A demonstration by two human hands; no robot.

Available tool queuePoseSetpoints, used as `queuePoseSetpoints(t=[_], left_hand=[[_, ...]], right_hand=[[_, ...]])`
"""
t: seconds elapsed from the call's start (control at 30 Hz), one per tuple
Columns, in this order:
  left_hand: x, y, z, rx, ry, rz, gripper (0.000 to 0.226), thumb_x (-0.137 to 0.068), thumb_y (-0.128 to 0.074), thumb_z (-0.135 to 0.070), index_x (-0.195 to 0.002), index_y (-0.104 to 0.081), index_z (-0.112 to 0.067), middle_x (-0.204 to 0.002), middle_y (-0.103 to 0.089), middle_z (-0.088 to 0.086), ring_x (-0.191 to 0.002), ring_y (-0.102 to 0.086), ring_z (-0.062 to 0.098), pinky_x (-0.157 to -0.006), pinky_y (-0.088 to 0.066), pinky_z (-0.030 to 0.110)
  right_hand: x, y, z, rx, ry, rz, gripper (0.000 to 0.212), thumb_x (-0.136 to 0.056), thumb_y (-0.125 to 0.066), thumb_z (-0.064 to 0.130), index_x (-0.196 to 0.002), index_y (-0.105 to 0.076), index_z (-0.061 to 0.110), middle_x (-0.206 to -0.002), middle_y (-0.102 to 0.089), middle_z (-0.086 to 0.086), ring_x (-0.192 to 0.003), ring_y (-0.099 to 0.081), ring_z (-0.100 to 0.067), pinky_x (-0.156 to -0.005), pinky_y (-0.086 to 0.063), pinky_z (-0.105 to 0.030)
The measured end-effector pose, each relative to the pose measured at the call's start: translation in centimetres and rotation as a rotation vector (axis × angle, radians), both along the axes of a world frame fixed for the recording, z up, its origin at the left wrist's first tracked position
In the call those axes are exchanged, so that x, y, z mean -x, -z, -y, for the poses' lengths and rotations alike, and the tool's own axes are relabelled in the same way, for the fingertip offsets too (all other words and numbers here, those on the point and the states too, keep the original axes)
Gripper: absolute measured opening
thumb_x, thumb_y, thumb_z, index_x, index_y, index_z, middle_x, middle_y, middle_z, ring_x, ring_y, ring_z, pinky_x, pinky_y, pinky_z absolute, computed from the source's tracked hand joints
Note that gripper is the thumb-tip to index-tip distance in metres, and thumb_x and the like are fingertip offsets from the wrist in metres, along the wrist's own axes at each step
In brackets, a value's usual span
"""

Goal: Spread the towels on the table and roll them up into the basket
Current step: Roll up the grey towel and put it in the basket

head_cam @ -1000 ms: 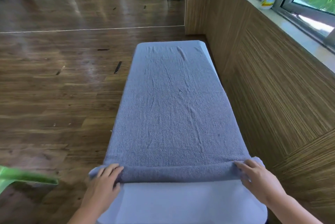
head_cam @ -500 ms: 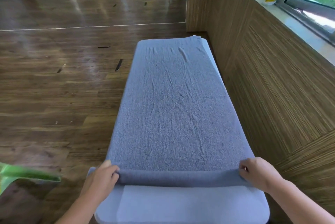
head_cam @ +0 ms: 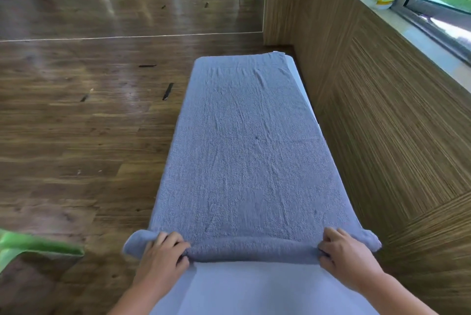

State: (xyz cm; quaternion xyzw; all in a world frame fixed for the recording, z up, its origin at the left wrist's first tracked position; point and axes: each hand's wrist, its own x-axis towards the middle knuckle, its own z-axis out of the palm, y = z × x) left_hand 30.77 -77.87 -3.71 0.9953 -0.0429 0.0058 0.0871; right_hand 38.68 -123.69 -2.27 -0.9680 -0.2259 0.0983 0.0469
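The fingers [head_cam: 169,239] of the left hand [head_cam: 163,255] and those of the right hand [head_cam: 349,255] are curled over the near end of the grey-blue towel [head_cam: 249,162], each gripping one end of a thin roll [head_cam: 254,249] formed there. Beyond the roll the towel lies spread flat along the table [head_cam: 254,289], reaching almost to its far end. The spreading looks done and the rolling barely started: nearly the whole length is left to roll, and no basket is in view.
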Motion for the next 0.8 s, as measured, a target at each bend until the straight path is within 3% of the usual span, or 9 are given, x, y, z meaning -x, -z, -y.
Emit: queuePoseSetpoints(t=[0.13, 0.2, 0.27, 0.37, 0.43, 0.53, 0.6, 0.67, 0.8], left_hand=[[-0.6, -0.7, 0.1, -0.013, -0.025, -0.025, 0.013, -0.074, -0.050, -0.038, -0.072, -0.057, -0.028, -0.084, -0.037, -0.013, -0.080, -0.048, 0.016, -0.058, -0.037, 0.033], [-1.8, -0.7, 0.4, 0.041, -0.135, -0.087, 0.019, -0.084, -0.046, -0.037, -0.091, -0.063, -0.032, -0.092, -0.042, -0.012, -0.084, -0.056, 0.017, -0.060, -0.046, 0.034], [-2.3, -0.5, 1.3, 0.164, -0.171, -0.105, 0.029, -0.090, -0.043, -0.030, -0.115, -0.058, -0.036, -0.106, -0.046, -0.011, -0.084, -0.063, 0.018, -0.065, -0.053, 0.039], [-1.4, -0.3, 2.9, 0.235, -0.073, -0.106, 0.034, -0.084, -0.054, -0.028, -0.118, -0.056, -0.037, -0.119, -0.047, -0.020, -0.095, -0.059, 0.007, -0.076, -0.055, 0.031], [-1.1, -0.1, 3.4, 0.167, 0.001, -0.118, 0.043, -0.072, -0.065, -0.033, -0.115, -0.060, -0.036, -0.120, -0.051, -0.023, -0.102, -0.050, 0.004, -0.077, -0.053, 0.025], [-1.6, 0.0, 3.2, 0.125, -0.019, -0.123, 0.031, -0.069, -0.056, -0.036, -0.098, -0.064, -0.036, -0.102, -0.054, -0.026, -0.095, -0.048, 0.006, -0.067, -0.051, 0.025], [-1.7, -0.2, 3.2, 0.087, -0.025, -0.145, 0.020, -0.073, -0.044, -0.038, -0.085, -0.060, -0.034, -0.089, -0.049, -0.023, -0.092, -0.048, 0.007, -0.062, -0.045, 0.026], [-2.0, -0.8, 3.3, 0.084, 0.001, -0.174, 0.019, -0.080, -0.036, -0.039, -0.078, -0.053, -0.030, -0.086, -0.040, -0.020, -0.093, -0.048, 0.008, -0.064, -0.037, 0.026], [-3.6, -1.6, 3.2, 0.087, -0.029, -0.163, 0.011, -0.090, -0.045, -0.029, -0.091, -0.056, -0.025, -0.099, -0.038, -0.013, -0.092, -0.050, 0.010, -0.073, -0.041, 0.031]], right_hand=[[-1.0, -1.8, -1.0, 0.030, 0.052, -0.143, 0.031, -0.086, -0.035, 0.045, -0.077, -0.058, 0.026, -0.088, -0.039, 0.008, -0.074, -0.050, -0.014, -0.061, -0.038, -0.035], [-2.1, -2.2, -2.2, 0.040, 0.132, -0.166, 0.021, -0.092, -0.045, 0.036, -0.098, -0.063, 0.029, -0.098, -0.045, 0.007, -0.075, -0.054, -0.018, -0.063, -0.037, -0.034], [-2.3, -2.0, -2.7, -0.046, 0.191, -0.117, 0.024, -0.090, -0.050, 0.026, -0.111, -0.059, 0.033, -0.108, -0.051, 0.008, -0.085, -0.063, -0.022, -0.063, -0.040, -0.035], [-0.6, -1.1, -2.6, -0.172, 0.117, -0.109, 0.026, -0.080, -0.047, 0.031, -0.103, -0.058, 0.032, -0.103, -0.055, 0.011, -0.093, -0.061, -0.019, -0.067, -0.048, -0.035], [0.5, -0.2, -2.7, -0.113, 0.013, -0.096, 0.029, -0.071, -0.052, 0.038, -0.099, -0.058, 0.034, -0.094, -0.056, 0.014, -0.087, -0.058, -0.016, -0.066, -0.051, -0.032], [0.3, 0.5, -2.8, -0.046, -0.040, -0.049, 0.020, -0.059, -0.067, 0.031, -0.077, -0.059, 0.032, -0.074, -0.053, 0.015, -0.072, -0.052, -0.015, -0.048, -0.047, -0.030], [-0.2, -0.3, -3.3, 0.009, -0.013, -0.072, 0.009, -0.066, -0.061, 0.031, -0.071, -0.057, 0.025, -0.072, -0.054, 0.012, -0.078, -0.054, -0.016, -0.045, -0.037, -0.028], [-0.7, -1.2, -3.6, 0.024, -0.013, -0.106, 0.018, -0.080, -0.049, 0.036, -0.079, -0.060, 0.022, -0.082, -0.052, 0.010, -0.091, -0.053, -0.016, -0.048, -0.027, -0.027], [-2.3, -2.5, -4.8, -0.030, 0.082, -0.126, 0.024, -0.090, -0.045, 0.033, -0.089, -0.064, 0.020, -0.087, -0.042, 0.009, -0.087, -0.060, -0.021, -0.057, -0.034, -0.033]])
